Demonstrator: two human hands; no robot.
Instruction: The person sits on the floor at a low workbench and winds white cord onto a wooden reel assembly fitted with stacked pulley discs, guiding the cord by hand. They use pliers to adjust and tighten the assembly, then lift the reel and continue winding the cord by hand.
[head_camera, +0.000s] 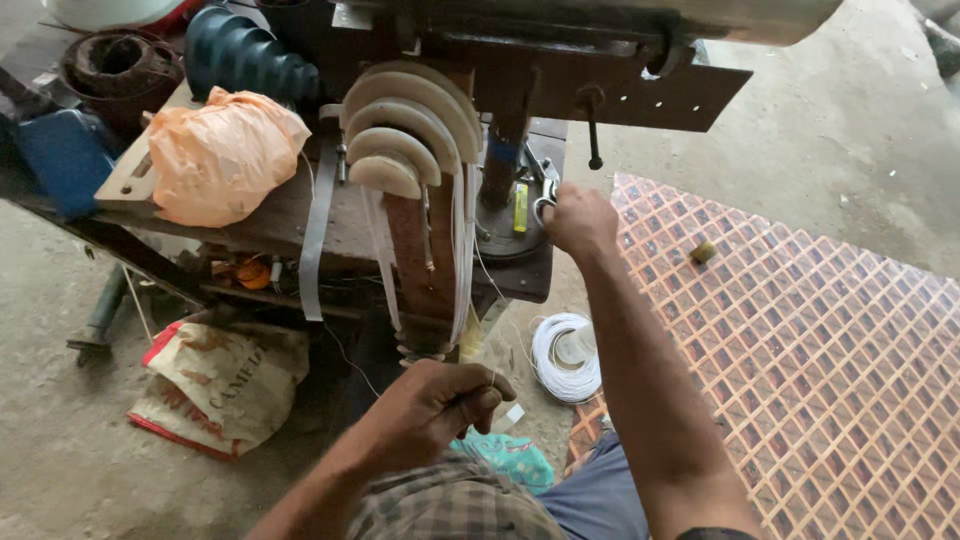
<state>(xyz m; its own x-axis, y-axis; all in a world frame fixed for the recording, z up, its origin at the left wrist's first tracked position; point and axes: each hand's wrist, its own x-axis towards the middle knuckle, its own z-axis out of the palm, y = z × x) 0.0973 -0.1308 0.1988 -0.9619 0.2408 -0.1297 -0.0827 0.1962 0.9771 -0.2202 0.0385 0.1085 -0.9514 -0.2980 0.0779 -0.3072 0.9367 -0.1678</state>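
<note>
L hand (435, 405) fingers pinched shut on thin white wire (463, 250) below stepped winding former (410, 130). R hand (578, 220) at 3 o'clock of former, closed on crank, grip unclear. Risk: slack → turns jump step, wire snaps.

Soft daylight is coming from two o'clock, leaving weak shadows; wide-angle distortion is bending edges, focus staying fairly sharp.

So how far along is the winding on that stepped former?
White wire already sits in turns on the stepped wooden former. The left hand pinches the wire below it; the right hand is up at the machine table. Much wire remains on the floor coil, so the end is unclear.
</note>
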